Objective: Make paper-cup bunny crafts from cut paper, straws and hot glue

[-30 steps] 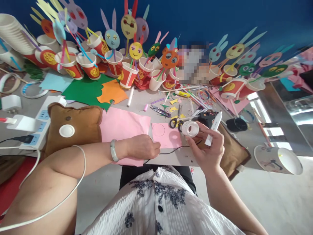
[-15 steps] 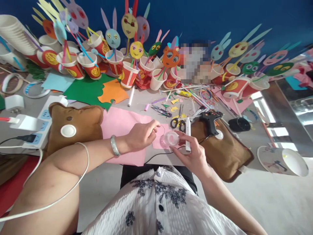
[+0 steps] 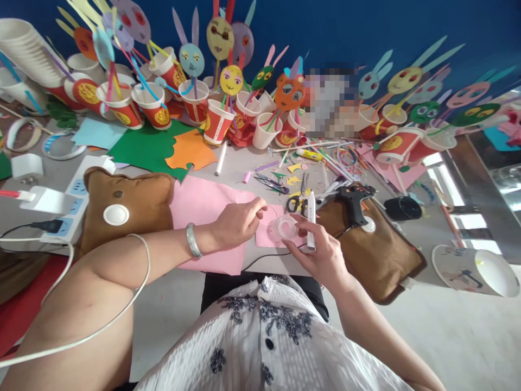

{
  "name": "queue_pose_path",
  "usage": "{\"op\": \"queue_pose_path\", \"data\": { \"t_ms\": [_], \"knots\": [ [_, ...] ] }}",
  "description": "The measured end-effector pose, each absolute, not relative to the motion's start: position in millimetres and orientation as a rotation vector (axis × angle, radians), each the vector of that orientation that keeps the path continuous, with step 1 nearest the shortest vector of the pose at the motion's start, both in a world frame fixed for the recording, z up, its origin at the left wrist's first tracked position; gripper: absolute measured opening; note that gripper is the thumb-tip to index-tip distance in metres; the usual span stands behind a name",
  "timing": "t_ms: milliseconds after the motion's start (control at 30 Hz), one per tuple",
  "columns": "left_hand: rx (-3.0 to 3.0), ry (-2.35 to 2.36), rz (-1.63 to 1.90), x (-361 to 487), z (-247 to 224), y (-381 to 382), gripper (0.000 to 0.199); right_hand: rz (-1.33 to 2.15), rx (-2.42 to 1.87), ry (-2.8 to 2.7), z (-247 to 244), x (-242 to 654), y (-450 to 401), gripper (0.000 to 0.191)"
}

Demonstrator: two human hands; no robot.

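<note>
My right hand (image 3: 323, 252) has thumb and fingers closed around a small clear round plastic piece (image 3: 285, 228); whether it is a cup or a roll of tape I cannot tell. A white marker (image 3: 311, 209) is also tucked among those fingers. Beneath the clear piece lies a small pink paper (image 3: 264, 236), overlapping a larger pink sheet (image 3: 203, 198). My left hand (image 3: 238, 220) hovers just left of it with fingers curled in, a bracelet on its wrist; anything inside the fingers is hidden. A thin curved line shows beside its fingertips.
Black-handled scissors (image 3: 303, 198) lie beyond the hands among paper scraps. A black glue gun (image 3: 353, 203) rests on a brown pouch (image 3: 378, 255); another brown pouch (image 3: 130, 201) is at left by a power strip (image 3: 67, 212). Red cups (image 3: 217, 127) with paper-faced figures line the back.
The clear round piece has turned slightly in my right hand, and the marker's lean has shifted a little. My left hand stays almost still. The whole view has shifted slightly.
</note>
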State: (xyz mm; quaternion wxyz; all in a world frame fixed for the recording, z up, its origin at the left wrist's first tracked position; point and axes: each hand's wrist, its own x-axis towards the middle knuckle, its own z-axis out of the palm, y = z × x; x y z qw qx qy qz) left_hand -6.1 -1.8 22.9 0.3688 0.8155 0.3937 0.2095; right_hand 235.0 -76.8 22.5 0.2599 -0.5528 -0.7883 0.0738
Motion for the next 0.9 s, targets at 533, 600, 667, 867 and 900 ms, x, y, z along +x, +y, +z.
{"op": "queue_pose_path", "data": {
  "t_ms": [533,600,667,867,900],
  "knots": [
    [2.132,0.97,0.576,-6.7,19.8,-2.1,0.024,0.182,-1.555,-2.121,21.9,245.7,-77.5,0.032],
    [2.141,0.972,0.571,-6.7,19.9,-2.0,0.025,0.181,-1.559,-2.121,21.9,246.4,-77.3,0.033],
    [2.142,0.968,0.567,-6.7,19.8,-1.8,0.025,0.18,-1.565,-2.124,21.7,246.7,-77.3,0.033],
    [2.157,0.968,0.559,-7.1,20.7,-2.1,0.025,0.197,-1.548,-2.135,21.0,245.4,-78.2,0.033],
    [2.159,0.967,0.557,-7.2,21.0,-2.2,0.025,0.201,-1.553,-2.133,20.8,245.3,-78.4,0.033]
  ]
}}
